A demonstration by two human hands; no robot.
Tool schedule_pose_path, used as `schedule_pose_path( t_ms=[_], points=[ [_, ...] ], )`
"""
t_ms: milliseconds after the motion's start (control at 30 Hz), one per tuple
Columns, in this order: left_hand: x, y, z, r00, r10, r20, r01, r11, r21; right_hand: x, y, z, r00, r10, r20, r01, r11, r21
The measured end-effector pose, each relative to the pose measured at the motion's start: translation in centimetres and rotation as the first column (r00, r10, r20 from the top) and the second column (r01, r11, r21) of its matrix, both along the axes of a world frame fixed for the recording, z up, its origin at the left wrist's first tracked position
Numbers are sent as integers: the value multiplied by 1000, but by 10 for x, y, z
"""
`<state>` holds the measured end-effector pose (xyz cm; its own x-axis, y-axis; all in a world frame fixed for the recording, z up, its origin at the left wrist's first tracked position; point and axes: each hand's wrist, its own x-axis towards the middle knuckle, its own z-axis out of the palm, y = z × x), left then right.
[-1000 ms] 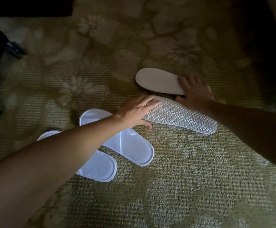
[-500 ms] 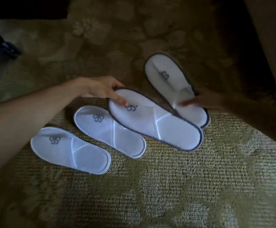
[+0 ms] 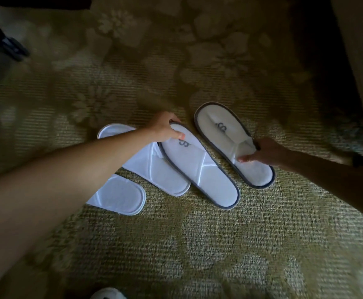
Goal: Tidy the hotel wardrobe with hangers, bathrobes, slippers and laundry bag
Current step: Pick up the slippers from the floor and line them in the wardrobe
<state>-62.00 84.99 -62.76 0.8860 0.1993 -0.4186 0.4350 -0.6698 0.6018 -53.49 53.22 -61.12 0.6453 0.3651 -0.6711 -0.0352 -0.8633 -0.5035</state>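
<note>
Two grey-trimmed slippers on the patterned carpet (image 3: 198, 244), both now upper side up: a second ago they lay sole-up, half a second ago they were flipped but splayed. Now they sit closer to parallel, toes pointing away. Left grey-trimmed slipper (image 3: 200, 167) has its toe end gripped by the left hand (image 3: 165, 127), fingers curled over the rim, thumb on top near the logo. Right grey-trimmed slipper (image 3: 234, 143) is pinched at the strap opening by the right hand (image 3: 262, 153), fingers clenched on the fabric. The left one overlaps the edge of the nearer plain white slipper (image 3: 161, 171), touching it. Second plain white slipper (image 3: 120, 197) sits just beside that, mostly under the left forearm.

Judgement: pairing step nearly done; the overlap probably needs clearing next.

Hidden or unclear: toe ends of the plain pair behind the arm; dark object top left (image 3: 14, 48), can't identify. White shape at bottom edge (image 3: 108, 294) is cut off, possibly footwear. No wardrobe, hangers, robes or laundry bag in view. Right side is dim.
</note>
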Motion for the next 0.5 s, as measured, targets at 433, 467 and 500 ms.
schedule_pose_path(
  t_ms=[433, 467, 500],
  points=[
    [-138, 97, 84, 865, 416, 281, -377, 908, -184, -58, 140, 30, 981, 181, -71, -145, 923, 355],
    [-161, 107, 80, 858, 444, 259, -407, 895, -184, -67, 152, 27, 976, 205, -77, -165, 921, 352],
    [-182, 116, 74, 841, 491, 229, -459, 870, -180, -77, 164, 24, 968, 243, -67, -207, 917, 340]
  ],
)
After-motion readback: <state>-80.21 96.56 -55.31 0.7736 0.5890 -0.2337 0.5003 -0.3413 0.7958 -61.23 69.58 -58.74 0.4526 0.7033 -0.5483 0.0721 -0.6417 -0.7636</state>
